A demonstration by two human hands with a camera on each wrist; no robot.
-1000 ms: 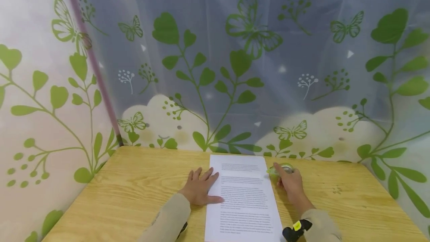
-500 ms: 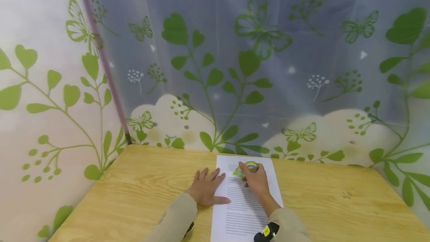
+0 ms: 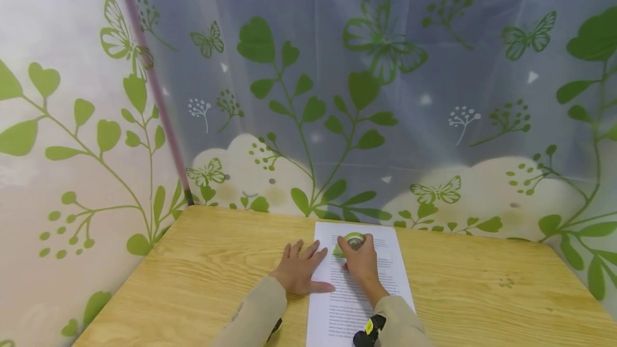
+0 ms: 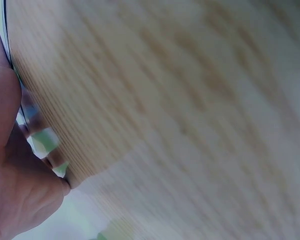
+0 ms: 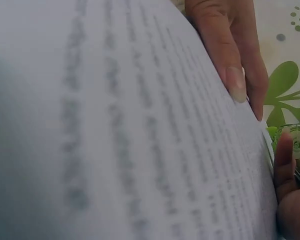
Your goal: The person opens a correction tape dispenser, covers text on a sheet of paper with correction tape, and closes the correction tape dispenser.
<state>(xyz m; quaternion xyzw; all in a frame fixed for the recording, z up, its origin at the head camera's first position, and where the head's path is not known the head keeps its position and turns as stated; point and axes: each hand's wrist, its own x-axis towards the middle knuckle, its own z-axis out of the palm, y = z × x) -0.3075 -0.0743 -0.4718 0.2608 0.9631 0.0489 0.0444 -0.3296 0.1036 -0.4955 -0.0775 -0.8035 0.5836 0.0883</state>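
A printed sheet of paper (image 3: 366, 304) lies lengthwise on the wooden table, its lines of text facing up. My left hand (image 3: 300, 272) rests spread on its left edge, fingers straight, thumb lying on the page. My right hand (image 3: 361, 264) holds a green, see-through correction tape (image 3: 355, 240) over the upper text lines. In the right wrist view the correction tape's round spool (image 5: 299, 145) shows beside the curled right fingers; its tip is hidden. The left wrist view catches the left hand (image 4: 25, 190) at its left edge, low over the wood.
The wooden table (image 3: 217, 261) extends to both sides of the sheet. Behind it hangs a curtain (image 3: 289, 95) printed with leaves, butterflies and clouds. A black wrist strap (image 3: 370, 331) with a yellow label sits at the right cuff.
My right hand has brought the correction tape leftward from beside the sheet's right edge onto its upper text, then slightly further left across the page. My left hand stays on the sheet.
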